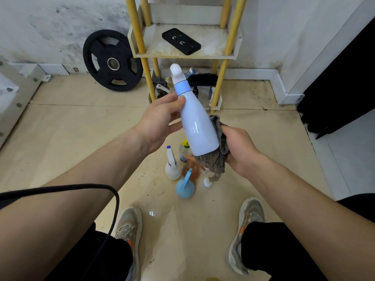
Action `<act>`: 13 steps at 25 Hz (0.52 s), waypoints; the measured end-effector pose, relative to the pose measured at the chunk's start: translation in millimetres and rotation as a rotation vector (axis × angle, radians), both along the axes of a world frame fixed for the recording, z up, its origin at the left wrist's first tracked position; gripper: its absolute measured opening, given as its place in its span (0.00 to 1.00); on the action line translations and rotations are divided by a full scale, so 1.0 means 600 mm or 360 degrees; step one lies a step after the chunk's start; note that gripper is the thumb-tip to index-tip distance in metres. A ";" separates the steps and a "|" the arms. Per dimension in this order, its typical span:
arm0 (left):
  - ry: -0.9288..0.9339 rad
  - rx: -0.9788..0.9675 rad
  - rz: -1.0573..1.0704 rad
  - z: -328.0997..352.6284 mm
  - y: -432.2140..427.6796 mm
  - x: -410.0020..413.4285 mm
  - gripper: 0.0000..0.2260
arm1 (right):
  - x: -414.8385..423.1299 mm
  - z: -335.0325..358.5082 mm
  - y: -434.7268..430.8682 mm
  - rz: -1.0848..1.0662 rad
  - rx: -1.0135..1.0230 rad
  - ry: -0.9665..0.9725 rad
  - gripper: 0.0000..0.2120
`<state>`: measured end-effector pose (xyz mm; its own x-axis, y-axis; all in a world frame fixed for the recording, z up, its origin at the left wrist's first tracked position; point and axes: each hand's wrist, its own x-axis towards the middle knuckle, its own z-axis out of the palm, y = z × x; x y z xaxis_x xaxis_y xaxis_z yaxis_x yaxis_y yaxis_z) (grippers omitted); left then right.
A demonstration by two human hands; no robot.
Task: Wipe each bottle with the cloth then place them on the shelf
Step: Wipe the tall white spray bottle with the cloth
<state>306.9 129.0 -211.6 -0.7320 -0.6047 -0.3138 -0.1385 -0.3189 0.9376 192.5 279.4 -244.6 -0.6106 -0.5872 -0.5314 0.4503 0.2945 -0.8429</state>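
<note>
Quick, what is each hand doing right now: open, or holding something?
The left hand is closed, holding the bottle near its neck.
The right hand is closed, holding the cloth against the bottle's base.

- Tall bottle (197, 126): very pale blue, glossy, with light blue band and white cap.
- Cloth (217, 161): grey-brown, faintly streaked.
- Shelf (182, 56): yellow posts, off-white boards with brownish stains.
- Phone (181, 41): black, with small white marks.
- Weight plate (112, 60): black, silver centre.
- Spray bottle (172, 167): white, blue nozzle.
- Round bottle (184, 188): light blue, handle in same blue.
- Shoes (129, 230): grey-beige, orange accents.
- Floor (71, 128): tan, with darker blotches.
- Cable (116, 199): black.
</note>
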 end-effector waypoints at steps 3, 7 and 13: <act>0.0010 -0.0211 -0.0054 0.001 -0.003 0.001 0.12 | 0.001 0.006 0.000 0.0111 -0.0051 -0.0020 0.10; 0.0090 -0.0093 0.0037 -0.003 0.003 -0.004 0.10 | 0.005 0.013 -0.008 0.0193 -0.0100 0.0282 0.12; 0.0112 0.0037 0.0128 -0.011 0.029 -0.019 0.13 | 0.006 0.027 -0.024 0.0141 -0.0242 0.0638 0.08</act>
<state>295.7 146.3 -218.1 -0.7019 -0.6558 -0.2780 -0.0456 -0.3482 0.9363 196.4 264.9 -228.5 -0.6946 -0.7000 -0.1660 0.0572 0.1763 -0.9827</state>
